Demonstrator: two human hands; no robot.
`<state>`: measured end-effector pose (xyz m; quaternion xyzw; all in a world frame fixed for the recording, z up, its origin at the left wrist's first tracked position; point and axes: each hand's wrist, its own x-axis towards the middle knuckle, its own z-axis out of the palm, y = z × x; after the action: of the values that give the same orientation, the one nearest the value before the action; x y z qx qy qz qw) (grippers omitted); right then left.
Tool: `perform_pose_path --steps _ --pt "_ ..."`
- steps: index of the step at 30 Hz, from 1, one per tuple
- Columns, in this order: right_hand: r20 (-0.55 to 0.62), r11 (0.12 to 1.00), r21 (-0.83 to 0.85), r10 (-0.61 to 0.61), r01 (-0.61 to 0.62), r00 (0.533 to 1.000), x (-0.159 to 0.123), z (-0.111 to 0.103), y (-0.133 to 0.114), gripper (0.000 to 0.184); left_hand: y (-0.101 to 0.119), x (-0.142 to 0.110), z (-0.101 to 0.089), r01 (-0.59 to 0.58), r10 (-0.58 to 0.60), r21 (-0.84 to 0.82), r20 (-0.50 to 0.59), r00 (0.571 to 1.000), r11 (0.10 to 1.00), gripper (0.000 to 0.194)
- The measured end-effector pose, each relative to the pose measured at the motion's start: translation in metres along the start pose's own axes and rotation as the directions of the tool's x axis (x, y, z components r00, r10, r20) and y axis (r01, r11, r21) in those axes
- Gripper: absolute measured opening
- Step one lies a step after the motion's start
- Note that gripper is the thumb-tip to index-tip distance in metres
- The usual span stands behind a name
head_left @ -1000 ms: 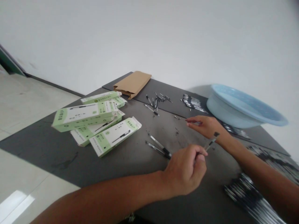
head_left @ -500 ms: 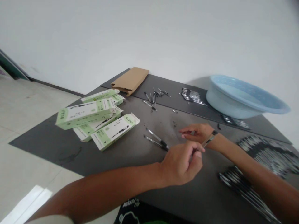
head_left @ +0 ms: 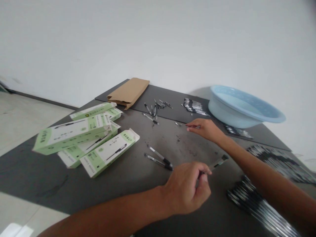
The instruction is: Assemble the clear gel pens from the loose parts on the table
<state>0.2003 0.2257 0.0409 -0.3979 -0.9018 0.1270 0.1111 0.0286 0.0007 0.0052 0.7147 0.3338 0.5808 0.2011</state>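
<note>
My left hand [head_left: 189, 187] is closed in a pinch around a clear pen [head_left: 218, 162], whose dark end points right, past the fingertips; the fist hides the rest. Farther back, my right hand [head_left: 202, 127] reaches low over the table with fingers stretched forward and the thumb slightly apart. Its fingertips are just right of some tiny pen parts [head_left: 178, 124]. Nothing shows between those fingers. Left of my left hand lie two clear pens with black grips [head_left: 160, 156]. Near my right forearm are rows of pens [head_left: 261, 204], partly covered by the arm.
Green and white pen boxes [head_left: 110, 151] are piled at the left of the dark table [head_left: 138, 184]. A brown paper bag [head_left: 130, 92] lies behind them. Loose pen pieces [head_left: 155, 108] are scattered at mid-back. A blue basin [head_left: 237, 112] stands by the wall, with pen bundles beside it.
My right hand has moved forward, away from the pen in my left hand, to the tiny parts. My left hand keeps hold of the pen. The view has shifted slightly.
</note>
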Motion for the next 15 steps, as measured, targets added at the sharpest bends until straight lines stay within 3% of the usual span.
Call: perform_pose_path --steps 3,7,15 --pt "0.022 0.999 -0.037 -0.013 0.013 1.0 0.026 0.015 -0.001 0.03 -0.001 0.001 -0.001 -0.023 0.023 0.033 -0.011 1.0 0.999 0.018" --pt "0.075 0.996 -0.091 -0.003 0.01 0.997 0.038 0.026 0.0 0.032 -0.003 0.002 0.001 -0.066 0.068 0.048 -0.034 0.997 0.997 0.018" --pt "0.139 0.992 -0.114 0.059 -0.043 0.988 0.05 0.025 -0.005 0.027 -0.001 0.002 -0.001 -0.046 0.047 0.061 -0.003 0.999 0.997 0.019"
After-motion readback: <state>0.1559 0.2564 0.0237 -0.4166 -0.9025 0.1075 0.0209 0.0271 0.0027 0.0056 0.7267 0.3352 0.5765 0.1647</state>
